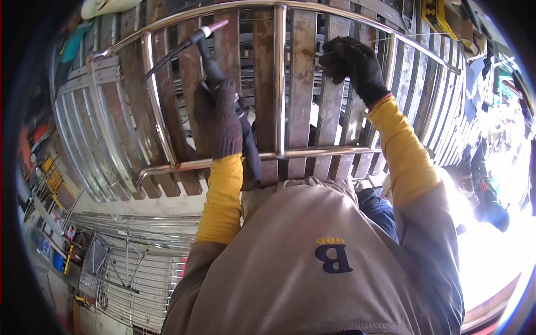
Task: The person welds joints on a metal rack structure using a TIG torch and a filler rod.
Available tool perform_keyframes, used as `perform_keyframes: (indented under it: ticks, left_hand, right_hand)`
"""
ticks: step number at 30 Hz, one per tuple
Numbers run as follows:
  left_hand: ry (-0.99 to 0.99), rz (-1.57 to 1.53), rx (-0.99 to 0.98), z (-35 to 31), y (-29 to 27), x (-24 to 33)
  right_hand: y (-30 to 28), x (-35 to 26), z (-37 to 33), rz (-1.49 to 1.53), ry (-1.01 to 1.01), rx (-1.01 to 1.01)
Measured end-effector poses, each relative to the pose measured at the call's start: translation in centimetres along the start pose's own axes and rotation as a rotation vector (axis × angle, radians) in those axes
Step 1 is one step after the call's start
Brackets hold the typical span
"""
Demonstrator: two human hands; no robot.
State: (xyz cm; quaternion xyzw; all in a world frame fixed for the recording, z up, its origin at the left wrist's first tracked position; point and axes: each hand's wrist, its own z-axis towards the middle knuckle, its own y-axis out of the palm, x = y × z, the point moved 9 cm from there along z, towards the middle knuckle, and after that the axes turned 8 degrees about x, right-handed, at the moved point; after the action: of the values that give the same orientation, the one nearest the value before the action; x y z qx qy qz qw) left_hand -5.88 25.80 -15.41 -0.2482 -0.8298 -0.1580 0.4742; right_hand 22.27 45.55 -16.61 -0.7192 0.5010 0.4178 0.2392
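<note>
My left hand, in a dark knitted glove, is wrapped around the handle of a TIG welding torch. The torch's pinkish nozzle points up and to the right, close to the far rail of a shiny metal tube frame. Its thick black cable sleeve hangs below the hand toward my waist. Over the right half of the frame, my right hand, also gloved, has its fingers curled in a pinch. A thin filler rod appears to run through these fingers and off to the right. The fingertips are partly hidden.
Beneath the frame lies a slatted worktop of worn brown bars with gaps. Metal tubes and a wire rack stand at lower left. A yellow tool lies at the far right. Strong glare covers the right side, where dark-clothed legs show.
</note>
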Motion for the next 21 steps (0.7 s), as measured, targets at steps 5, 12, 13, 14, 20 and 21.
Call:
perform_keyframes:
  ticks: [5, 12, 13, 14, 20, 21]
  left_hand:
    - [0.056, -0.008, -0.056, -0.1, 0.3, 1.1]
    - [-0.232, -0.204, -0.021, -4.7, -10.3, 2.0]
    - [-0.293, -0.211, 0.04, -6.0, -11.3, 1.7]
    - [-0.277, -0.169, 0.004, -7.0, -11.7, 1.6]
    - [-0.217, -0.014, -0.207, -15.5, -7.3, 2.0]
    - [-0.22, -0.008, -0.225, -16.7, -6.1, 1.7]
  right_hand:
    - [-0.6, -0.2, -1.0, 0.042, 0.01, 0.06]
    - [-4.8, -1.4, -16.4, -0.101, -0.204, 0.301]
    - [-8.6, 0.5, -18.5, -0.136, -0.193, 0.373]
    - [-11.0, 1.9, -20.9, -0.073, -0.177, 0.529]
    - [-21.3, 7.5, -28.5, 0.115, -0.388, 0.671]
    - [-22.9, 8.7, -28.5, 0.014, -0.339, 0.748]
